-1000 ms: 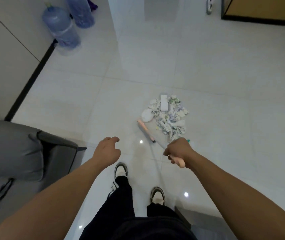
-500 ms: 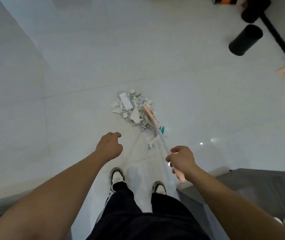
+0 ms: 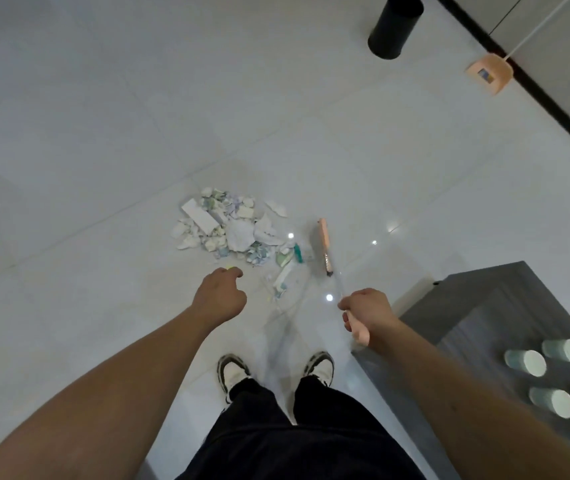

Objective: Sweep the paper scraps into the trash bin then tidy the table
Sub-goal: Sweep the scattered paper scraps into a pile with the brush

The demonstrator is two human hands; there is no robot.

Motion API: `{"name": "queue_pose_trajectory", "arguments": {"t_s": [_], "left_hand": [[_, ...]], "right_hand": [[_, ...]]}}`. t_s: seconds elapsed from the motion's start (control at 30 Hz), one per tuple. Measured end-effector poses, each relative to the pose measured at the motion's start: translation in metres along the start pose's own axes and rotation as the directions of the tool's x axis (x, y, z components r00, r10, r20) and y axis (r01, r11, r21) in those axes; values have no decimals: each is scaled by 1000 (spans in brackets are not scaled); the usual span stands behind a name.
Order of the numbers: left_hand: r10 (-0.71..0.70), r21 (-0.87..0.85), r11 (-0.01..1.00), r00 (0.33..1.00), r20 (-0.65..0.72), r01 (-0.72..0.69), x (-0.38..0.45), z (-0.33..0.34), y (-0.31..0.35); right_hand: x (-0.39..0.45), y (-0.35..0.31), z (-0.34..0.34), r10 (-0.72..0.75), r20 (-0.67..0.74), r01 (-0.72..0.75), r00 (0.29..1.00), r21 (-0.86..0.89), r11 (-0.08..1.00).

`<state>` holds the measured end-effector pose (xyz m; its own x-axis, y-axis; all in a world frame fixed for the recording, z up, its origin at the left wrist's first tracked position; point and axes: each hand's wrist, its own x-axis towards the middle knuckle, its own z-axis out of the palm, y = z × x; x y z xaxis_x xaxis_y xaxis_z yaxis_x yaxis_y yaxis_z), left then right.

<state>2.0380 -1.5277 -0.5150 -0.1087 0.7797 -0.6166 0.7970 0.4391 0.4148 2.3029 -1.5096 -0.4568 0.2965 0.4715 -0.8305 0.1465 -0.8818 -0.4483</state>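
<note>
A pile of torn paper scraps lies on the white tiled floor ahead of my feet, with a few loose pieces trailing toward me. My right hand grips the pink handle of a broom, whose pink head rests on the floor just right of the pile. My left hand hovers in front of me with loosely curled fingers and holds nothing. A black cylindrical trash bin stands far off at the top right. A pink dustpan leans by the wall next to it.
A grey table stands at my right with several pale cups on it. A wall with a black skirting runs along the upper right. My two shoes stand on the tiles below the hands.
The view has swung right, bringing bin, dustpan and table into sight. The broom head moved from the pile's left side across to its right, dragging a few scraps toward me.
</note>
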Motion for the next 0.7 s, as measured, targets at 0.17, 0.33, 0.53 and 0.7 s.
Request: {"name": "queue_pose_trajectory", "arguments": {"t_s": [0.17, 0.33, 0.53, 0.7], "left_hand": [[3, 44, 999, 1000, 4, -3, 21, -9, 23], [13, 61, 998, 999, -37, -10, 51, -15, 73], [21, 86, 996, 996, -86, -14, 89, -15, 174], [64, 121, 991, 994, -85, -53, 127, -18, 274]], "right_hand": [[-6, 21, 20, 186, 168, -198, 968, 60, 978], [14, -13, -11, 226, 367, -333, 902, 263, 905], [64, -93, -88, 136, 403, -254, 905, 257, 932], [104, -151, -157, 67, 358, -136, 931, 171, 976]]}}
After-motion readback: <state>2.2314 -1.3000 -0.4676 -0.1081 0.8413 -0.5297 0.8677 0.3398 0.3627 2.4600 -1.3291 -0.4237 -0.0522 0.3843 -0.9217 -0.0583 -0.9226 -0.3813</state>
